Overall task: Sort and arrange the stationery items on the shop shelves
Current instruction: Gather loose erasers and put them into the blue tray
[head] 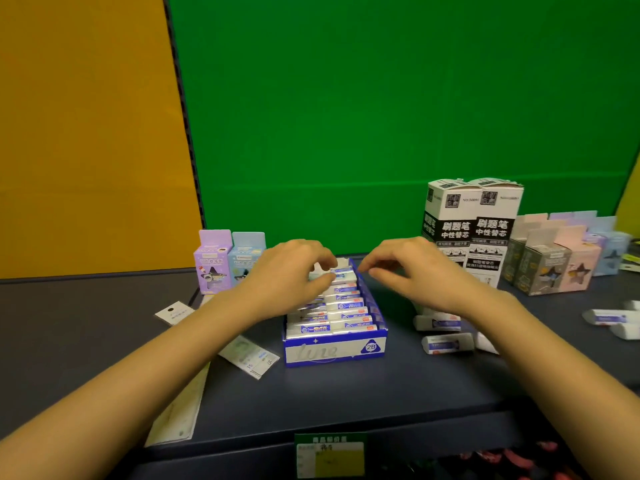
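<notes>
A blue and white display box marked 2B stands in the middle of the dark shelf, filled with rows of wrapped white erasers. My left hand rests over the far end of the box, with thumb and fingers pinching the rearmost eraser. My right hand hovers just right of the box's far corner, fingers curled and apart, holding nothing. Loose erasers lie on the shelf to the right of the box, under my right forearm.
Purple and light blue small boxes stand at the back left. Two tall black and white refill boxes and several pastel boxes stand at the back right. Packaged rulers lie left of the box. More erasers lie far right. A price label hangs on the shelf edge.
</notes>
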`<action>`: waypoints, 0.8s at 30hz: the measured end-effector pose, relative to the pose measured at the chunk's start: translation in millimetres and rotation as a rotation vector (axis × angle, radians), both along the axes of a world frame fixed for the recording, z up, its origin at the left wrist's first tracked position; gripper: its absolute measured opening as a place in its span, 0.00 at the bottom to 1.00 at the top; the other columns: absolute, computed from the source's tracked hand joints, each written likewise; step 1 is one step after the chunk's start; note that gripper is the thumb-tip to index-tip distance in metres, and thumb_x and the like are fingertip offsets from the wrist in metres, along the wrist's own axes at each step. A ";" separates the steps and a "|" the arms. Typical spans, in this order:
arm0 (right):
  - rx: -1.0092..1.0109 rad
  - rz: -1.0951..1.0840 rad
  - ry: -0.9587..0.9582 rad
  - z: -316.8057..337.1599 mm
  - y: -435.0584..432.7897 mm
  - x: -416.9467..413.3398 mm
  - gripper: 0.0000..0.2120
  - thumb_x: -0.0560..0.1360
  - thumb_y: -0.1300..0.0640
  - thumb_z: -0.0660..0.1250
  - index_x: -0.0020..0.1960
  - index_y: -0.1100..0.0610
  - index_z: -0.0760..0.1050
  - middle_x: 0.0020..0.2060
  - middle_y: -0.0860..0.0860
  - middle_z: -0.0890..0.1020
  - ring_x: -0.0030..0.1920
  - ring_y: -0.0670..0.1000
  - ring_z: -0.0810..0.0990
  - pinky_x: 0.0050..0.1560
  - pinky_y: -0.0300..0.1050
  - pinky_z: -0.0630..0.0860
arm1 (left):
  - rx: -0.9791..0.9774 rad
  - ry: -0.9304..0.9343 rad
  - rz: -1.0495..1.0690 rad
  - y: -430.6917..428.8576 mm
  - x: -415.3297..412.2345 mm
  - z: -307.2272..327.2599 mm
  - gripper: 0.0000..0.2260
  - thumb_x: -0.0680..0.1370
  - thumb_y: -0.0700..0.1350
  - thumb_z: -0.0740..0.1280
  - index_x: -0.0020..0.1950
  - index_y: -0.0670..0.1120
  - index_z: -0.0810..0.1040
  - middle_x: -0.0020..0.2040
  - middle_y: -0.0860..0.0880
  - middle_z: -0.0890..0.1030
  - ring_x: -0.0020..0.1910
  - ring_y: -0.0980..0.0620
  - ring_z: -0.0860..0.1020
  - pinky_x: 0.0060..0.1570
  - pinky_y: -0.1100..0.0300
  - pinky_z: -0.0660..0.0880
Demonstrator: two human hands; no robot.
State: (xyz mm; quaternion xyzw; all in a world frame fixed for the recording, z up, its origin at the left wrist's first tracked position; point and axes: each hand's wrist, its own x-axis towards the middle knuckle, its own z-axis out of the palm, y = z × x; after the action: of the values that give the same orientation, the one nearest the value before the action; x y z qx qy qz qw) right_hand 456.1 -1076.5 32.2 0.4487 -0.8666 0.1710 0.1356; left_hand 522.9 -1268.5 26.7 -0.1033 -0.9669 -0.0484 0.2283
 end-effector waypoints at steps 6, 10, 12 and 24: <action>-0.073 -0.085 -0.043 1.4 77.7 28.8 0.08 0.75 0.55 0.65 0.51 0.48 0.81 0.44 0.40 0.83 0.44 0.40 0.80 0.47 0.31 0.74 | -0.051 -0.100 -0.233 57.3 14.3 -4.0 0.15 0.76 0.54 0.62 0.60 0.51 0.75 0.58 0.53 0.79 0.57 0.53 0.75 0.57 0.58 0.71; 0.006 -0.200 -0.069 -13.2 120.9 23.2 0.12 0.73 0.51 0.67 0.55 0.50 0.78 0.49 0.42 0.81 0.46 0.38 0.78 0.53 0.39 0.76 | -0.150 -0.196 -0.260 88.7 9.1 -14.5 0.20 0.76 0.56 0.61 0.64 0.49 0.69 0.63 0.51 0.74 0.61 0.52 0.71 0.60 0.57 0.68; 0.109 -0.249 -0.081 -22.7 136.3 16.1 0.19 0.71 0.45 0.67 0.60 0.50 0.74 0.55 0.44 0.78 0.52 0.41 0.75 0.58 0.41 0.72 | -0.188 -0.232 -0.239 100.4 3.4 -18.9 0.22 0.76 0.57 0.61 0.65 0.47 0.67 0.64 0.49 0.72 0.62 0.50 0.69 0.61 0.55 0.68; 0.288 -0.216 -0.250 -42.1 148.5 -5.2 0.23 0.70 0.36 0.63 0.58 0.48 0.71 0.52 0.47 0.74 0.51 0.46 0.71 0.55 0.46 0.72 | -0.189 -0.493 -0.057 147.3 -20.2 -34.7 0.23 0.78 0.58 0.56 0.63 0.41 0.68 0.62 0.42 0.69 0.61 0.46 0.67 0.63 0.53 0.66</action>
State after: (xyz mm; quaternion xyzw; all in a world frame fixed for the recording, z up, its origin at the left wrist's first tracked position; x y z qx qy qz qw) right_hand 451.0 -928.0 -9.9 0.3435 -0.9351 0.0843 -0.0208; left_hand 502.7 -1121.2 -8.0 -0.1364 -0.9902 0.0118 -0.0261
